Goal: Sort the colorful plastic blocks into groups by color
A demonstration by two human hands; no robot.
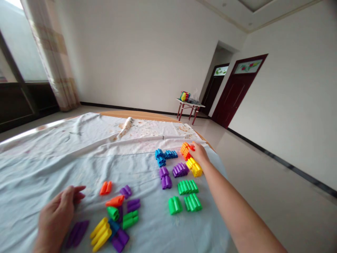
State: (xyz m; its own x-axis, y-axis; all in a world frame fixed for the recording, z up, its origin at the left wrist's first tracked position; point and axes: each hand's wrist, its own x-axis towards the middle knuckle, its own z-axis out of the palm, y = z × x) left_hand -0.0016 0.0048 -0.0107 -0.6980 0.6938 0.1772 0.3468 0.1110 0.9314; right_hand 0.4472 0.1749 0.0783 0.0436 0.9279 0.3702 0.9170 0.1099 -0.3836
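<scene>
Blocks in bright plastic lie on a pale cloth that covers the table in the head view. The right hand reaches out to the far right corner of the cloth, its fingers closed round the orange blocks there; how firm the hold is cannot be told from this angle. Just beside that hand, on its near side, sit the yellow blocks, with a purple set next to them and the blue blocks further toward the middle of the far edge. Three green sets lie nearer along the right edge, under the outstretched forearm's line. The left hand rests near the front edge at the left, fingers loosely curled and spread, holding nothing; its fingertips lie near a small orange pair. A purple piece lies just beside it, touching or nearly so. To its right is a loose heap of yellow, green, blue, orange and purple pieces. Beyond the table a small stand carries coloured things beside two dark red doors, and a curtain hangs at the window on the left.
</scene>
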